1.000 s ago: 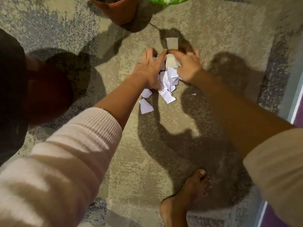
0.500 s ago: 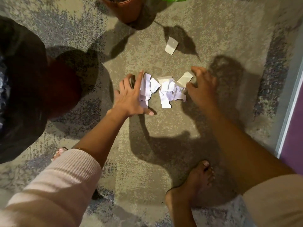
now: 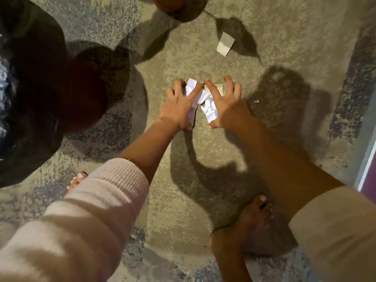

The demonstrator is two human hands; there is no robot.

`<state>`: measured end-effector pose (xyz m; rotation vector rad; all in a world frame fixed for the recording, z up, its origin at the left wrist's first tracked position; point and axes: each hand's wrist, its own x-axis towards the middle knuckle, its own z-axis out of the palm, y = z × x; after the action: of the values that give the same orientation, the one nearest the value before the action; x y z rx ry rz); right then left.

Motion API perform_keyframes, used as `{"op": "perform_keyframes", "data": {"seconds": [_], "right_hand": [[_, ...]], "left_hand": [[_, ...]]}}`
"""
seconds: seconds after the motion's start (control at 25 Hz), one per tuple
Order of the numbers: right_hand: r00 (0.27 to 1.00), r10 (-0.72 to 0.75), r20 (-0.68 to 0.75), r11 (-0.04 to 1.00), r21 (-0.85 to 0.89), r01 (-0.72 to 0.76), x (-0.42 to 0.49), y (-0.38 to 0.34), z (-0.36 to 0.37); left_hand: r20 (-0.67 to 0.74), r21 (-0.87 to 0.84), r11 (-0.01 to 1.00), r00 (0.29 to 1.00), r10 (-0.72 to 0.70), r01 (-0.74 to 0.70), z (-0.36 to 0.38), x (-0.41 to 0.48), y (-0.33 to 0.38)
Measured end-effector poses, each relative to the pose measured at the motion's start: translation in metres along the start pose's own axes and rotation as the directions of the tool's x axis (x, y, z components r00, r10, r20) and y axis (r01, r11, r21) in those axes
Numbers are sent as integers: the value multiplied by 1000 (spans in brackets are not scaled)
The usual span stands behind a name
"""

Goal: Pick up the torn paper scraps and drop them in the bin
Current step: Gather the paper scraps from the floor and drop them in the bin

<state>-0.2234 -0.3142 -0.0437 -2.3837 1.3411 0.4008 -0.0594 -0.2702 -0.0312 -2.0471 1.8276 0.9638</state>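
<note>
Your left hand (image 3: 179, 106) and right hand (image 3: 227, 106) cup the pile of torn paper scraps (image 3: 207, 107) mid-rug (image 3: 203, 159), spread fingers bent round it, index tips meeting. One loose scrap (image 3: 224, 46) lies apart toward the far edge. The bin (image 3: 30, 78) stands left.

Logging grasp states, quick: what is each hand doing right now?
Left hand: holding, fingers curled round the pile of paper scraps from its side.
Right hand: holding, fingers curled round the same pile from the other side.
</note>
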Motion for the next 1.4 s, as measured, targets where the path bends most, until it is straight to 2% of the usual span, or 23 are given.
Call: {"op": "perform_keyframes", "data": {"seconds": [0.12,0.24,0.44,0.64,0.72,0.84,0.96,1.08,1.24,1.4], "right_hand": [[999,5,-47,992,129,1,5,-4,-1],[993,-38,-108,993,108,50,2,-5,1],[998,-27,-55,995,98,32,2,-2,6],[998,45,-43,982,184,-36,-1,-2,-10],[994,104,-41,973,212,-93,-8,-3,-20],[958,288,-17,876,409,-256,-28,-12,-37],[934,357,-21,788,544,-289,-52,-36,-61],[926,375,-43,743,611,-272,-68,-69,-93],[909,392,-140,714,670,-204,-79,-118,-147],[894,393,-214,707,692,-145,-74,-171,-207]], "left_hand": [[-38,-138,990,999,13,-18,-1,-1,-4],[-108,-222,974,994,17,-41,-3,-3,-1],[-94,-131,990,995,41,-53,-3,0,2],[-142,-381,921,980,-140,77,-3,-12,-12],[-170,-462,882,967,-189,91,-8,-28,-14],[-174,-491,863,957,-231,119,-18,-55,-15],[-161,-522,838,947,-277,156,-37,-83,-12],[-195,-644,746,905,-377,172,-62,-116,-3],[-195,-796,584,845,-498,159,-104,-154,11],[-293,-873,486,758,-582,36,-156,-190,10]]}}
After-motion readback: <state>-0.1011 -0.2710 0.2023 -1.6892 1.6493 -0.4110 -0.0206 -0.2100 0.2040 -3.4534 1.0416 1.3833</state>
